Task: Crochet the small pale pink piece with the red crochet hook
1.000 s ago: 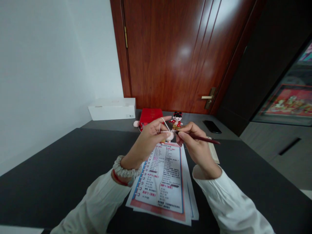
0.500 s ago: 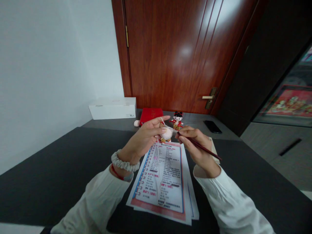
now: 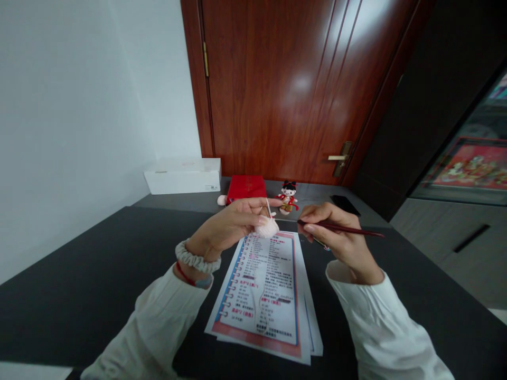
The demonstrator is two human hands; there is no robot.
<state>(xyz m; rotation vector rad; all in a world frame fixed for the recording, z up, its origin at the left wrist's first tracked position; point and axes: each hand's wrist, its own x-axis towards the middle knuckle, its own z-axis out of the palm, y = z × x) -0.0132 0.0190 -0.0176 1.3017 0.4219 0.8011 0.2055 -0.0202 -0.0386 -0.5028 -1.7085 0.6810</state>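
My left hand [image 3: 233,224] pinches a small pale pink crocheted piece [image 3: 266,228] above the table, with a strand of light yarn rising over its forefinger. My right hand [image 3: 335,232] is closed round a dark red crochet hook [image 3: 344,228], whose shaft points right. The hook's tip is a short way to the right of the pink piece and does not touch it. Below both hands lies a stack of printed instruction sheets [image 3: 265,295] with red and blue borders. Both sleeves are white; a scrunchie and a red band sit on my left wrist.
The dark table [image 3: 79,295] runs to a wooden door [image 3: 285,89]. At its far edge stand a white box [image 3: 182,176], a red box [image 3: 246,187], a small doll in red [image 3: 288,196] and a black phone [image 3: 344,201]. A dark cabinet stands at the right.
My hands have drawn apart: the right hand with the hook moved right and away from the pink piece, and the left hand dropped slightly with the piece.
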